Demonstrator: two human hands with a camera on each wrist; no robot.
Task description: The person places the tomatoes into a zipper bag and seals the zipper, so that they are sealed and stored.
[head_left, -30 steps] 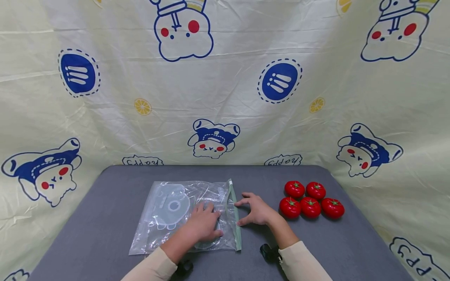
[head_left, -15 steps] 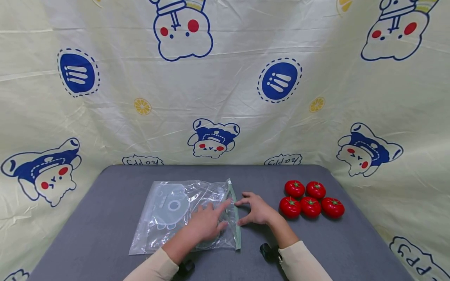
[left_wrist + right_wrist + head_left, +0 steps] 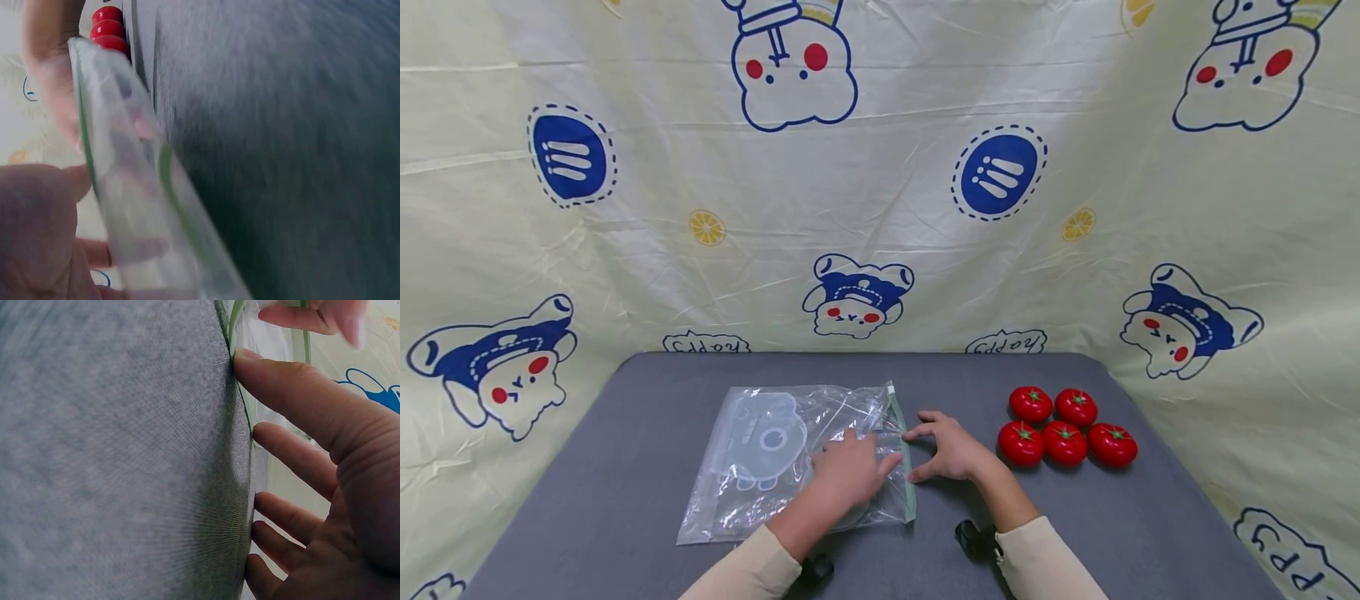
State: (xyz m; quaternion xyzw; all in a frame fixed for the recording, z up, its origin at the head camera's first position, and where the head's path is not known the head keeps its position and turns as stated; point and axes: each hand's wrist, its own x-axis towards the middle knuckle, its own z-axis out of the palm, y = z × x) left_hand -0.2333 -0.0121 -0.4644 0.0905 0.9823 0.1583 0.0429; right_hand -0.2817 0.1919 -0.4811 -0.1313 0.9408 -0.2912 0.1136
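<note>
The plastic bag (image 3: 778,479) looks light and floppy, best held by its green right rim (image 3: 910,505), which left hand (image 3: 850,468) and right hand (image 3: 951,447) touch, fingers loose, pinching nothing.

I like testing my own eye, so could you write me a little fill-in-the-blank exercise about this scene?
1. The tomatoes lie in two rows: two in the far row and ____ in the row nearer the person.
2. The tomatoes lie on the person's ____ side of the clear bag.
3. The strip along one edge of the bag is coloured ____.
4. The right hand is nearer the tomatoes than the ____ hand is.

Missing words: three; right; green; left.
</note>
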